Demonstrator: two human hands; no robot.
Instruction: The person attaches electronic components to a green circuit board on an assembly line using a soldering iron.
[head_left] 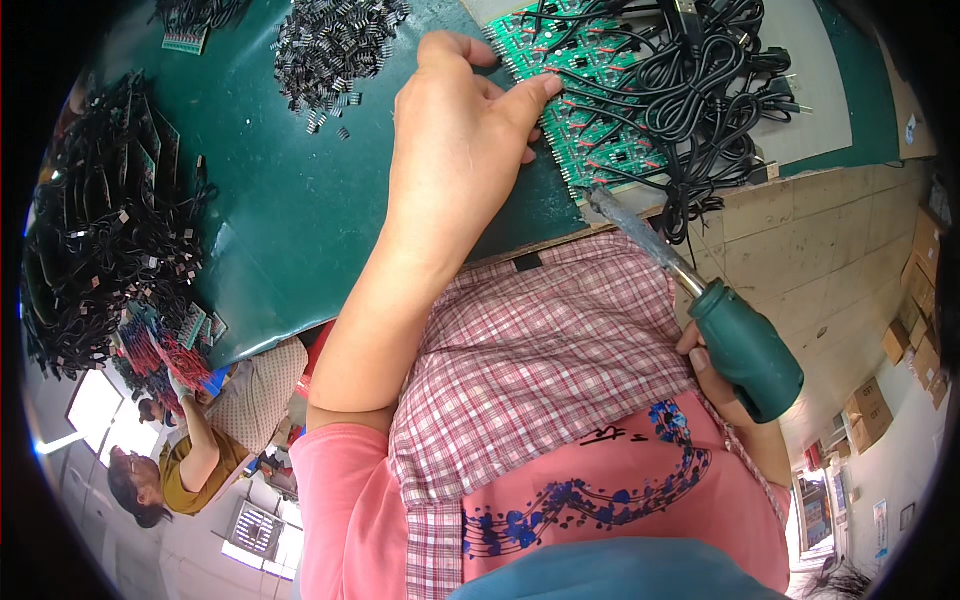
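My left hand [460,130] lies on the near left edge of a green circuit board panel [590,95], thumb and fingertips pressed against it and holding it down on the green table mat [290,200]. A tangle of black cables with plugs [700,80] covers most of the panel. My right hand [715,385] grips the green handle of a soldering iron [745,345]. Its metal shaft points up and left, with the tip [600,200] just off the panel's near corner at the table edge.
A pile of small black components [335,45] lies on the mat beyond my left hand. A large heap of black wired parts [100,230] fills the left side. Another person [190,450] works at lower left. Cardboard boxes [870,410] stand on the floor at right.
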